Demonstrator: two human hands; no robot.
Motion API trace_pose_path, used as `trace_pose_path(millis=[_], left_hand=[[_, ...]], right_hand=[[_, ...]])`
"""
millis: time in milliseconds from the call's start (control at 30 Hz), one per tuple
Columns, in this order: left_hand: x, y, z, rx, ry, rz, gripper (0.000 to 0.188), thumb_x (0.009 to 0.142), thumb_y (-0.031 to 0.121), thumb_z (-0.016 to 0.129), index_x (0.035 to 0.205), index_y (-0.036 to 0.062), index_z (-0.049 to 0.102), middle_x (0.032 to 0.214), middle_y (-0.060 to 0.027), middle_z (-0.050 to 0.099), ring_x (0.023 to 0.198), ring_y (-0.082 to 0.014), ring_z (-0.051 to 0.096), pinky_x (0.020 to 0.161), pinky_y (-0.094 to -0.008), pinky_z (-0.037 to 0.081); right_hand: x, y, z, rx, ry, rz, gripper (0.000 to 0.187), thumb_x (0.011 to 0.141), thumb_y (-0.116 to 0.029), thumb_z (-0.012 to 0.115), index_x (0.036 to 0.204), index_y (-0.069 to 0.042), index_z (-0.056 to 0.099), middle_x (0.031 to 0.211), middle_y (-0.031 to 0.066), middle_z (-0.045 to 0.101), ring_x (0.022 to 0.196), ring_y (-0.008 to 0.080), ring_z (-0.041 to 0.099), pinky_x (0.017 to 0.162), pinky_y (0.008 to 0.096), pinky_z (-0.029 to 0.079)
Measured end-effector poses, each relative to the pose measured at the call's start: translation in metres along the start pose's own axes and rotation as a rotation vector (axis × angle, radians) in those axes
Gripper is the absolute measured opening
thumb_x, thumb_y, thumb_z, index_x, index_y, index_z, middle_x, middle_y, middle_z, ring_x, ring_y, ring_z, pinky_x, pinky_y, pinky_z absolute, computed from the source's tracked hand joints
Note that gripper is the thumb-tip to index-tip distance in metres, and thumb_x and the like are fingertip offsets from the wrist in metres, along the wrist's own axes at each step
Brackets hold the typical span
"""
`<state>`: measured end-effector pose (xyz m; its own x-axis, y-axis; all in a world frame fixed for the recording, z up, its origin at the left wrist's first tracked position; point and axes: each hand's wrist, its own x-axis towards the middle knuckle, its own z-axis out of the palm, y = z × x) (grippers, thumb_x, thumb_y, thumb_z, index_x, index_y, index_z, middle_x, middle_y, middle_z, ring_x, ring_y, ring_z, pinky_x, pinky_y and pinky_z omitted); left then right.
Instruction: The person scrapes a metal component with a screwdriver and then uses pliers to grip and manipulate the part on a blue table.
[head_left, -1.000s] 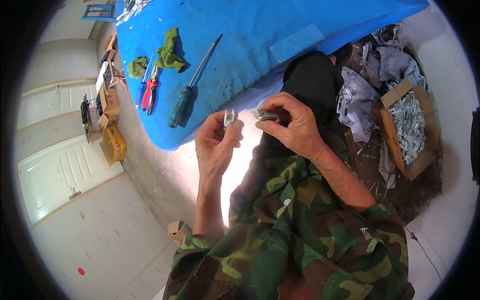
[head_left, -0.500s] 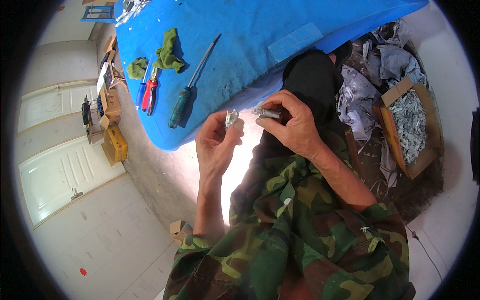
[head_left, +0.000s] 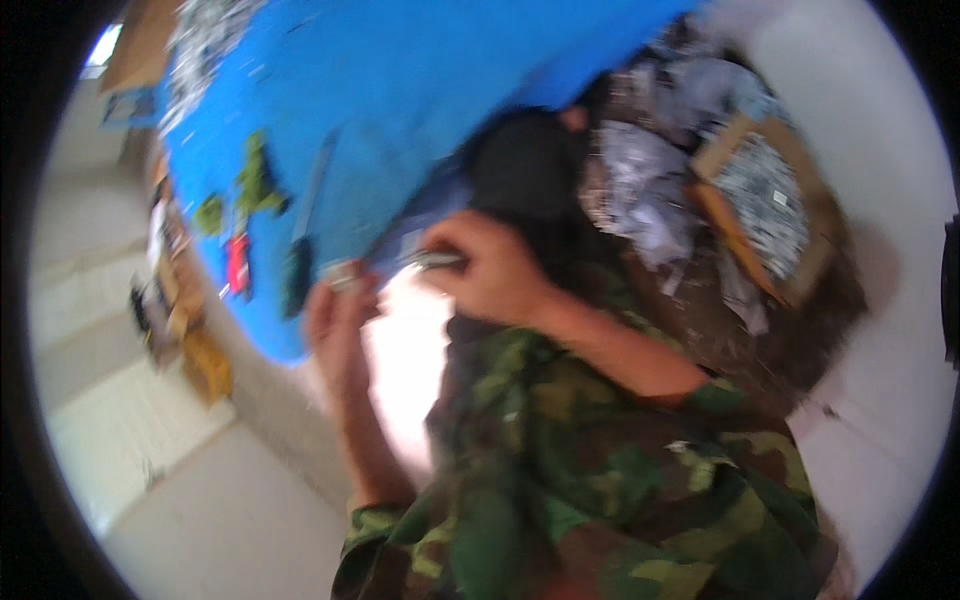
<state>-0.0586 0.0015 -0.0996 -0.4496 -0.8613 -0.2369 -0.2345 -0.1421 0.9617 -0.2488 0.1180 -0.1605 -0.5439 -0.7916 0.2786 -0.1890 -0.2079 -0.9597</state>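
The view is blurred. My left hand (head_left: 338, 322) is closed around a small pale metal-looking piece (head_left: 342, 273), which shows above the fingertips. To its right my right hand (head_left: 492, 268) pinches a small grey metal-looking piece (head_left: 436, 259) between thumb and fingers, its end toward the left hand. A gap separates the two pieces, and their exact kind cannot be made out. Beyond my left hand, on the blue-covered table (head_left: 385, 85), lies a screwdriver (head_left: 297, 275) with a teal handle. Red-handled pliers (head_left: 238, 262) rest further left.
Green rags (head_left: 257, 180) lie behind the pliers. Silvery pieces (head_left: 205, 50) are heaped at the table's far left. On my right stands an open carton (head_left: 710, 205) of silvery strips, beside crumpled plastic bags (head_left: 648, 190). A yellow carton (head_left: 207, 367) sits on the floor at left.
The view has swung, so table, tools and hands appear further left. Both hands still hold their pieces. A small pale square now shows over the strips in the right-hand carton.
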Motion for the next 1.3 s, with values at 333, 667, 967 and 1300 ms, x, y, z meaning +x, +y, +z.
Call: trace_pose_path(millis=[333, 667, 967, 1300], left_hand=[[-0.007, 0.077, 0.163, 0.123, -0.397, 0.433, 0.043, 0.103, 0.014, 0.066, 0.143, -0.0009, 0.059, 0.128, -0.0168, 0.071, 0.118, -0.0228, 0.067, 0.106, -0.0365, 0.051], [-0.017, 0.082, 0.154, 0.321, -0.189, 0.484, 0.043, 0.099, 0.015, 0.072, 0.136, -0.0046, 0.062, 0.131, -0.0170, 0.068, 0.113, -0.0226, 0.067, 0.097, -0.0329, 0.054], [-0.006, 0.051, 0.059, 0.357, 0.198, 0.267, 0.027, 0.104, 0.016, 0.065, 0.124, -0.0022, 0.068, 0.112, -0.0122, 0.075, 0.088, -0.0114, 0.065, 0.074, -0.0263, 0.054], [-0.006, 0.052, 0.072, 0.496, 0.106, 0.380, 0.019, 0.099, 0.009, 0.071, 0.114, -0.0020, 0.072, 0.101, -0.0082, 0.076, 0.082, -0.0102, 0.066, 0.071, -0.0244, 0.054]], right_hand=[[-0.003, 0.033, 0.019, 0.101, 0.022, -0.043, 0.024, 0.080, -0.011, 0.079, 0.099, -0.004, 0.067, 0.094, 0.0156, 0.065, 0.092, 0.0355, 0.067, 0.075, 0.0428, 0.053], [0.009, 0.013, -0.006, 0.301, 0.104, 0.067, 0.024, 0.094, -0.018, 0.071, 0.114, -0.004, 0.073, 0.090, 0.0033, 0.072, 0.079, 0.0152, 0.068, 0.071, 0.0298, 0.058], [0.011, 0.003, -0.032, 0.862, -0.145, 0.463, 0.033, 0.109, -0.023, 0.059, 0.132, 0.001, 0.064, 0.109, 0.0085, 0.073, 0.093, 0.0152, 0.072, 0.069, 0.0282, 0.059], [0.010, 0.004, -0.041, 0.940, -0.195, 0.475, 0.034, 0.109, -0.021, 0.057, 0.134, 0.002, 0.064, 0.116, 0.0119, 0.072, 0.103, 0.0196, 0.070, 0.076, 0.0313, 0.061]])
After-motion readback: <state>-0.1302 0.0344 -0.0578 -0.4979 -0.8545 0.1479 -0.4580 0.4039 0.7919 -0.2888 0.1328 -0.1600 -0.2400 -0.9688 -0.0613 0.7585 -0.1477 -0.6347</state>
